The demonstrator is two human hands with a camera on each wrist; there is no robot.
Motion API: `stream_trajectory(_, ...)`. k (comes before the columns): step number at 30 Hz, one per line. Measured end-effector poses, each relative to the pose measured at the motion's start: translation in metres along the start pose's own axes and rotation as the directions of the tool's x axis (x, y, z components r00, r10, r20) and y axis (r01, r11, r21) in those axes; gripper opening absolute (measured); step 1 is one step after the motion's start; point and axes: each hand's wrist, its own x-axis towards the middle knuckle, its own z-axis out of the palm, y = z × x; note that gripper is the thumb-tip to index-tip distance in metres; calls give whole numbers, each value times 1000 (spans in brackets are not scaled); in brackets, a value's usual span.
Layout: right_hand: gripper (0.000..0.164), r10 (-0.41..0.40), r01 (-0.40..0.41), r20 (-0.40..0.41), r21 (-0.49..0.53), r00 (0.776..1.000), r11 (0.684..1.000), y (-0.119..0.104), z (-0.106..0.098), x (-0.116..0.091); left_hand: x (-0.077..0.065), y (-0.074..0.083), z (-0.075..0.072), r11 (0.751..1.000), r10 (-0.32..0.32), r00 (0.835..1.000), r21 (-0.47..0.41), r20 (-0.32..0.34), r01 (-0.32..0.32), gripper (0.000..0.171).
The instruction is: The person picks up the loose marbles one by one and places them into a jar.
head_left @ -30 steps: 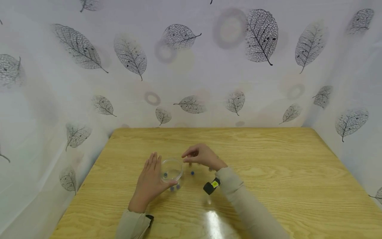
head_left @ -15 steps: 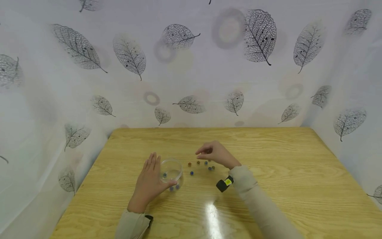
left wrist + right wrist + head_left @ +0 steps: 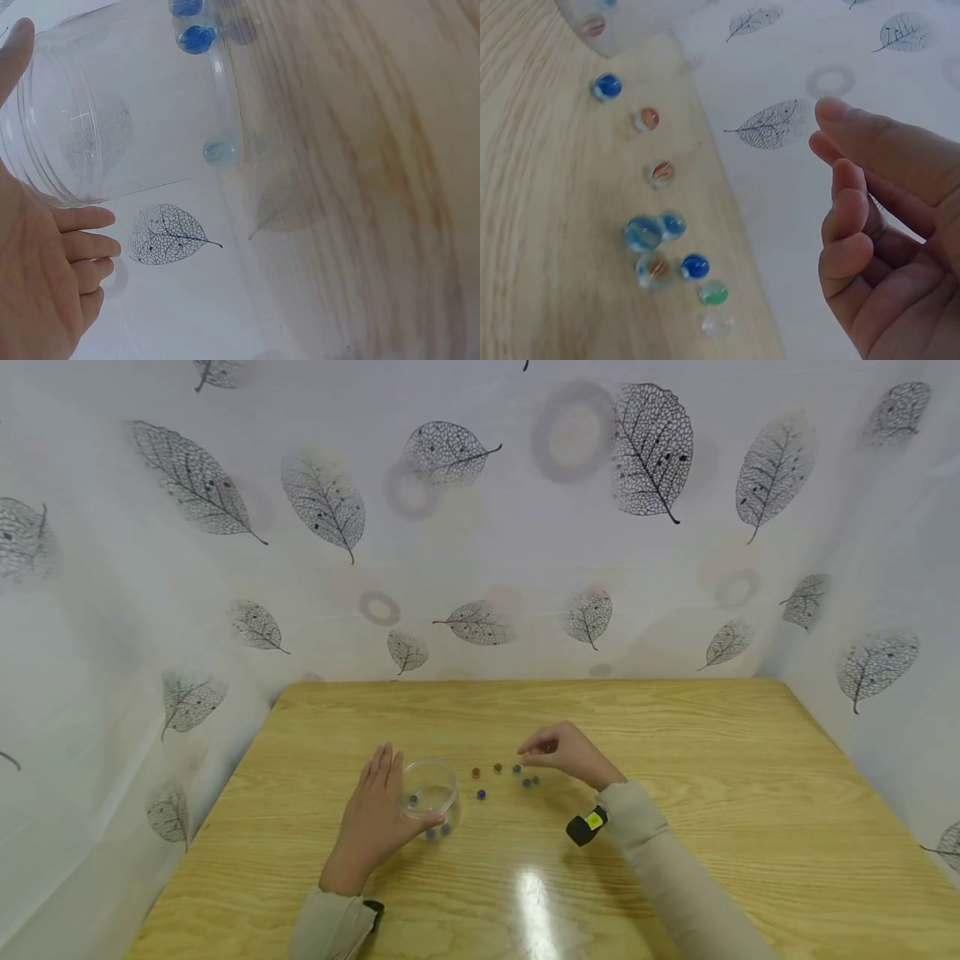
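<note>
A clear, wide-mouthed jar (image 3: pixel 455 787) stands on the table, with a few marbles at its bottom. Blue marbles (image 3: pixel 196 37) show through its wall in the left wrist view. My left hand (image 3: pixel 367 831) rests against the jar's left side, fingers straight and thumb along the near rim. Over the right end of a loose group of marbles, my right hand (image 3: pixel 568 754) hovers with thumb and forefinger tips close together and the other fingers loosely curled. Nothing shows between them. A blue marble (image 3: pixel 607 87) and an orange-streaked marble (image 3: pixel 646 118) lie nearest the jar.
Several more marbles lie in a line, including a green marble (image 3: pixel 713 292) and a clear marble (image 3: pixel 718 324). Behind the wooden table (image 3: pixel 675 718) hangs a white curtain (image 3: pixel 525 543) printed with leaves. A black wrist device (image 3: pixel 583 827) hangs below the right sleeve.
My right hand has moved right from beside the jar's rim to over the far end of the marbles, uncovering several. My left hand and the jar have stayed put.
</note>
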Motion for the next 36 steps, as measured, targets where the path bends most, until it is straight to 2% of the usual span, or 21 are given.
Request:
stream_trajectory(8, 18, 55, -55, 7, 5, 998, 998, 17, 2, -5, 0, -1, 1, 1000, 0, 1000, 8, -4, 0, 114)
stream_trajectory(13, 16, 42, -42, 9, -34, 999, 999, 27, 4, -6, -1, -1, 1, 1000, 4, 1000, 6, -13, -4, 114)
stream_trajectory(20, 15, 69, -68, 32, -41, 997, 997, 35, 5, -5, -2, 0, 0, 1000, 10, 1000, 19, -23, -9, 114)
stream_trajectory(36, 15, 15, -14, 90, -16, 996, 1000, 47, 7, -8, -3, 1, -1, 1000, -3, 1000, -9, -2, 3, 114)
